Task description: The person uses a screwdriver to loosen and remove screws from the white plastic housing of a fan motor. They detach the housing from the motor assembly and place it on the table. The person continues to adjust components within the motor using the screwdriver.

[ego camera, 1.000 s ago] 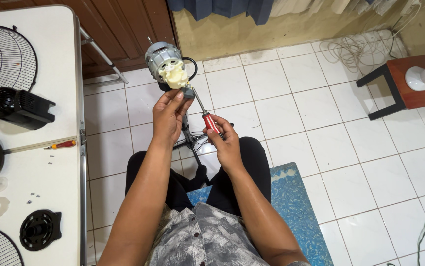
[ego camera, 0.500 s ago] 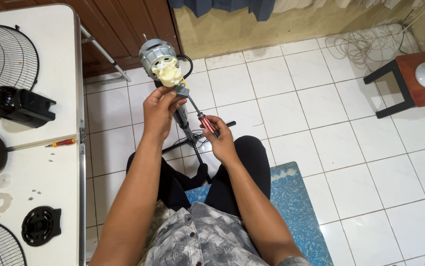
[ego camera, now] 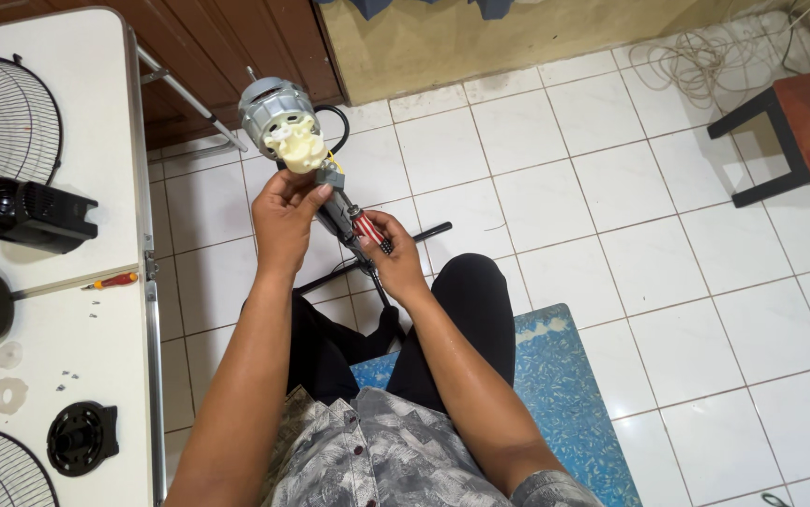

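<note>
On the white table (ego camera: pixel 38 310) at the left, the fan grille (ego camera: pixel 1 141), a black cover (ego camera: pixel 24 214) and a small orange screwdriver (ego camera: pixel 114 281) are lying spread flat, probably so no part is getting lost. The left hand (ego camera: pixel 285 221) is closing around the neck under the fan motor (ego camera: pixel 278 127), keeping it raised over the tiled floor. The right hand (ego camera: pixel 395 258) is gripping a red-handled screwdriver (ego camera: pixel 367 230), pointing up toward the motor. No labels are showing; a blue mat (ego camera: pixel 564 404) is lying under the knees
</note>
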